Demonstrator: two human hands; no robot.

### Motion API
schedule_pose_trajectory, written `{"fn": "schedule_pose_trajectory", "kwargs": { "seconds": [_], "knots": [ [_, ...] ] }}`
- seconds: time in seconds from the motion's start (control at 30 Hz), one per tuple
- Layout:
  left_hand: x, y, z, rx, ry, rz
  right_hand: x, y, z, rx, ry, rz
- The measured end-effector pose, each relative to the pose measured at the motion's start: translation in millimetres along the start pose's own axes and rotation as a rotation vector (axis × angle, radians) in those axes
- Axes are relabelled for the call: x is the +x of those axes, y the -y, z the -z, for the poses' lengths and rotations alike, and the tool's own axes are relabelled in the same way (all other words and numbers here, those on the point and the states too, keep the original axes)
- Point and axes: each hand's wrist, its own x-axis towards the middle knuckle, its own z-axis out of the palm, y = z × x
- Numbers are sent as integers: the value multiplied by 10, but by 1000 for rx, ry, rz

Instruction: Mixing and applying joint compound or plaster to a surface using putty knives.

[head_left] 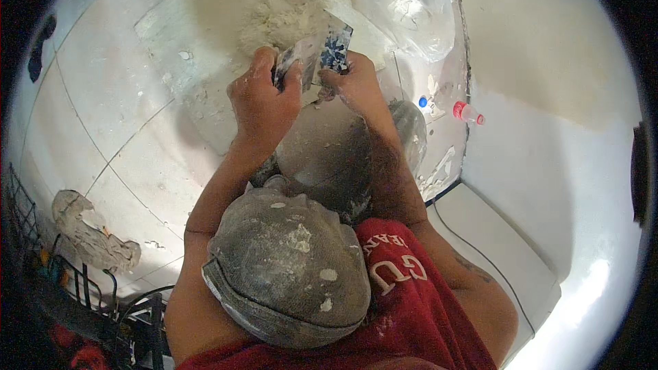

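Note:
Both my hands are raised together in front of me at the edge of a mound of whitish plaster-like powder [277, 20]. My left hand [264, 96] grips a flat scraper-like plate [301, 56] smeared with white. In my right hand [358, 83] is a second flat rectangular plate [335, 44], dark blue with white blotches. The plates stand close together, tilted; whether they touch I cannot tell. Neither shows a handle. Below the hands is a dusty grey rounded shape [322, 144], partly in shadow. Nearer, between my forearms, bulges grey cloth [288, 267] spotted with white.
A clear plastic bag [411, 14] lies at the far right. Near the wall are a blue cap [423, 102] and a red-labelled plastic bottle [468, 113]. A crumpled grey rag [92, 233] and black metal rack [89, 284] are at left. A thin cable [480, 264] runs at right.

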Motion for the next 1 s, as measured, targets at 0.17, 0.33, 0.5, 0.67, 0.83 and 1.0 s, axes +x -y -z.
{"fn": "schedule_pose_trajectory", "kwargs": {
  "seconds": [0.17,0.33,0.5,0.67,0.83,1.0],
  "knots": [
    [1,-7,-31,-15,-4,17,-125,170,-12,-84,51,134],
    [26,47,-157,5,-22,42,-52,26,-115,-315,-61,358],
    [234,329,-367,114,-145,-35,-131,104,-220,-411,-14,424],
    [409,534,-343,123,-104,21,-244,122,-188,-541,-178,346],
    [390,473,-218,179,-94,16,-64,-149,105,-253,-185,69],
    [222,251,-168,132,-16,32,101,-162,91,-262,-325,327]
  ]
}}
